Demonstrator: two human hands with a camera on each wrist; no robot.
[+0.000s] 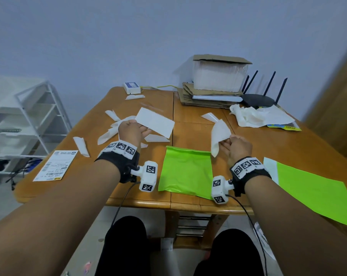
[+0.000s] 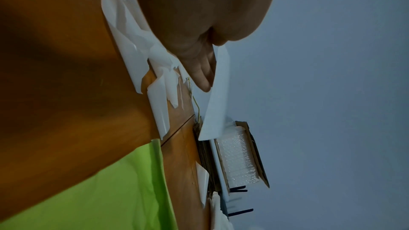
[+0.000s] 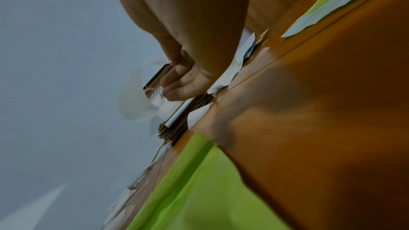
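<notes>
Two hands work over a cluttered wooden desk, apparently parting a sticker from its liner. In the head view the left hand pinches the white rectangular paper label by its left end, above the desk's far-left half. The label's long axis runs left to right and its free end points toward the desk's middle, likely held clear of the surface so the tacky side catches nothing. The right hand pinches the curled translucent white backing sheet between fingertips, its long axis roughly upright, just past the far-right corner of the flat lime-green plastic mailer bag at the near edge, which looks placed to receive the label. Curled white liner scraps litter the left side.

From the left wrist, the fingers lie along the label, which juts away from the palm over the scraps.

From the right wrist, curled fingers grip the backing sheet, blurred, above the green bag.
</notes>
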